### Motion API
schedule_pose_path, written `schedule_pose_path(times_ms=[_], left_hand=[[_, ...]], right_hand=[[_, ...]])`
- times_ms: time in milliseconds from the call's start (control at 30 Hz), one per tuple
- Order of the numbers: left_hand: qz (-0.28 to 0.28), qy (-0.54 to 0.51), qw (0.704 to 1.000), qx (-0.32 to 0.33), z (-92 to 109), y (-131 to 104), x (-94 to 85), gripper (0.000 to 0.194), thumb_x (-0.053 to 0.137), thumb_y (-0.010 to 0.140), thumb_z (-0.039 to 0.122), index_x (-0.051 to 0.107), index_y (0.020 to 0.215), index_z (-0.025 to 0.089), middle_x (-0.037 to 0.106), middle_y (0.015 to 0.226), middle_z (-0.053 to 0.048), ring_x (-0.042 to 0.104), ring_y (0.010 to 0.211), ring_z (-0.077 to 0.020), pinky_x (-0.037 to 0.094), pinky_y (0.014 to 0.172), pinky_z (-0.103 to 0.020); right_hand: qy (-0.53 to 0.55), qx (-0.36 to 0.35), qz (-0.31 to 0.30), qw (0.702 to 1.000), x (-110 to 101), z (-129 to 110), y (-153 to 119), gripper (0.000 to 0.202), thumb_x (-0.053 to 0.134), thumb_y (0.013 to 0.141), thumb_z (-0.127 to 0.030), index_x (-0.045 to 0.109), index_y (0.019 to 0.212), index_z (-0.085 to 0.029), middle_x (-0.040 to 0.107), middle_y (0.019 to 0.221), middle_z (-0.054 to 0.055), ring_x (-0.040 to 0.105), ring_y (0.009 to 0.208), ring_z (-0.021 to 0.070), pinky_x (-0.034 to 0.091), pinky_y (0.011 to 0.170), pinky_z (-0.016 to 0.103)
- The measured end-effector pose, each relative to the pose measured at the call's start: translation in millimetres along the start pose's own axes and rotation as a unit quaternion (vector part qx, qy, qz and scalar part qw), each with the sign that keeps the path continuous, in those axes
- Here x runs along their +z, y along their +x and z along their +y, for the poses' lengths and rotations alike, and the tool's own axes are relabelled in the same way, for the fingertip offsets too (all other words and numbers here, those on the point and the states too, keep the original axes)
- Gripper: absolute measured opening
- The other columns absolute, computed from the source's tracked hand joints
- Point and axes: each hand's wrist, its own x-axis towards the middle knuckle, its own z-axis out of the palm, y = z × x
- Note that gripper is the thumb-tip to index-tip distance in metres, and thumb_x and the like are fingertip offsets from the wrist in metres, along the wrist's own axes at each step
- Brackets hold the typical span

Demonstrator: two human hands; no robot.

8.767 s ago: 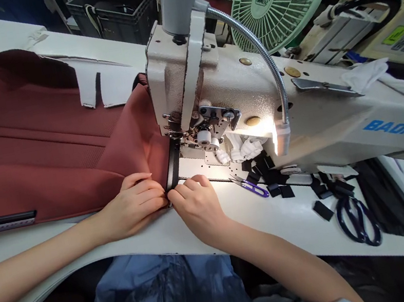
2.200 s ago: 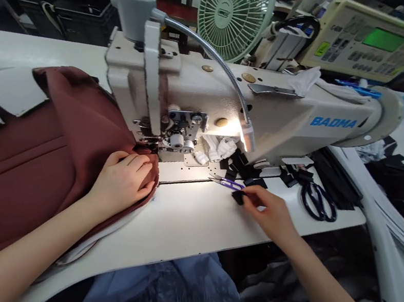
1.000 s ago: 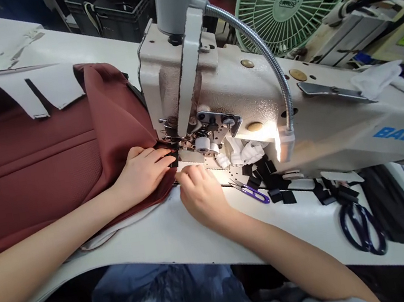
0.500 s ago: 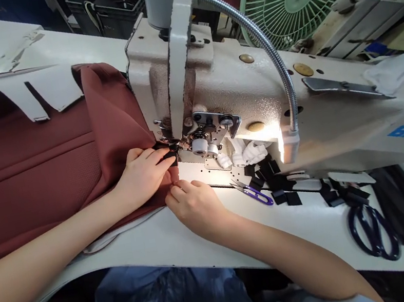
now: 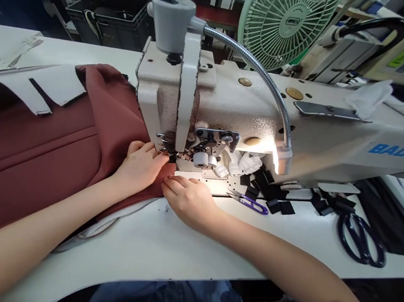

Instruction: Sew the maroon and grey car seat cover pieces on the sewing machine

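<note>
Dark red fabric (image 5: 33,170) covers the left of the white table and runs under the head of a sewing machine (image 5: 176,93). My left hand (image 5: 142,165) presses on the fabric beside the needle area, its fingertips partly hidden near the presser foot. Closer to me, my right hand (image 5: 189,197) has its fingers curled on the fabric's edge, in front of the needle plate (image 5: 218,185). White pieces (image 5: 38,88) lie on the fabric at the back left.
Purple thread snips (image 5: 252,204), black fabric squares (image 5: 286,207) and dark-handled scissors (image 5: 361,242) lie on the right. A lamp (image 5: 284,160) lights the needle area. A green fan (image 5: 292,20) and a black crate (image 5: 121,27) stand behind.
The view has shifted slightly, so the machine's right side and fan appear further left. The fabric edge between my hands looks flatter, and my left fingers are closer to the needle area.
</note>
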Motion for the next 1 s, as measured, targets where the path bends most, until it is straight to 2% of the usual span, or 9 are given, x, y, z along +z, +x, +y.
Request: schedule_pose_path(times_ms=[167,300,400,500,600,700,833,900,1000], left_hand=[[-0.010,-0.024,0.998,0.061,-18,4,-7.9,0.021,0.047,0.094,0.019,0.068,0.090,0.020,0.069,0.088,-0.009,0.063,0.092,-0.0267,0.038,0.088,-0.045],[-0.025,-0.070,0.987,0.143,-8,-16,-22.5,0.021,0.046,0.099,0.026,0.067,0.099,0.021,0.071,0.110,-0.006,0.063,0.107,-0.0235,0.037,0.101,-0.042],[-0.007,-0.088,0.992,0.092,10,-30,-24.6,0.025,0.041,0.102,0.023,0.064,0.099,0.018,0.071,0.107,-0.006,0.064,0.102,-0.0207,0.039,0.098,-0.039],[-0.009,-0.083,0.996,0.043,25,-33,-21.8,0.025,0.042,0.103,0.029,0.063,0.094,0.018,0.070,0.099,-0.006,0.064,0.096,-0.0219,0.039,0.096,-0.040],[-0.012,-0.109,0.994,0.032,27,-30,-21.2,0.024,0.045,0.101,0.030,0.060,0.086,0.019,0.069,0.097,-0.004,0.064,0.096,-0.0217,0.036,0.100,-0.042],[-0.022,-0.143,0.990,0.006,25,-27,-23.1,0.024,0.048,0.098,0.031,0.057,0.079,0.020,0.069,0.093,-0.002,0.064,0.093,-0.0200,0.031,0.105,-0.046],[-0.035,-0.162,0.986,-0.013,23,-28,-24.0,0.024,0.048,0.097,0.031,0.058,0.079,0.021,0.068,0.093,-0.001,0.064,0.092,-0.0200,0.029,0.107,-0.047],[-0.036,-0.170,0.985,-0.016,22,-29,-23.6,0.023,0.048,0.096,0.031,0.059,0.080,0.021,0.068,0.093,-0.002,0.064,0.093,-0.0208,0.029,0.107,-0.047],[-0.040,-0.172,0.984,-0.017,22,-29,-23.9,0.020,0.049,0.096,0.031,0.059,0.081,0.021,0.068,0.093,-0.001,0.064,0.094,-0.0210,0.028,0.108,-0.047]], right_hand=[[0.007,0.022,0.029,0.999,7,6,2,0.035,0.041,0.101,-0.010,0.065,0.127,-0.011,0.068,0.132,0.013,0.060,0.124,0.0232,0.053,0.082,0.035],[0.011,0.023,0.013,1.000,6,5,4,0.035,0.040,0.101,-0.012,0.064,0.127,-0.011,0.066,0.136,0.012,0.059,0.127,0.0233,0.053,0.084,0.035],[0.038,0.026,-0.010,0.999,-4,3,1,0.036,0.044,0.100,-0.014,0.061,0.132,-0.010,0.061,0.143,0.011,0.056,0.130,0.0225,0.053,0.090,0.035],[0.049,0.057,-0.031,0.997,-28,8,-19,0.039,0.049,0.099,-0.017,0.057,0.137,-0.013,0.057,0.146,0.011,0.058,0.126,0.0229,0.052,0.091,0.035],[0.020,0.145,-0.043,0.988,-56,21,-63,0.028,0.051,0.098,-0.016,0.068,0.120,-0.015,0.071,0.122,0.010,0.065,0.105,0.0224,0.052,0.084,0.033],[-0.053,0.271,-0.045,0.960,-73,39,-112,0.020,0.053,0.099,-0.019,0.072,0.104,-0.017,0.073,0.099,0.008,0.066,0.089,0.0218,0.049,0.074,0.031],[-0.122,0.322,-0.039,0.938,-68,55,-143,0.023,0.051,0.101,-0.023,0.070,0.111,-0.015,0.073,0.101,0.009,0.066,0.092,0.0227,0.047,0.076,0.031],[-0.125,0.322,-0.034,0.938,-62,58,-141,0.026,0.049,0.103,-0.027,0.069,0.115,-0.015,0.072,0.104,0.009,0.065,0.095,0.0225,0.046,0.074,0.030],[-0.127,0.323,-0.014,0.938,-59,58,-134,0.029,0.046,0.104,-0.029,0.072,0.102,-0.017,0.071,0.098,0.008,0.064,0.089,0.0209,0.042,0.067,0.029]])
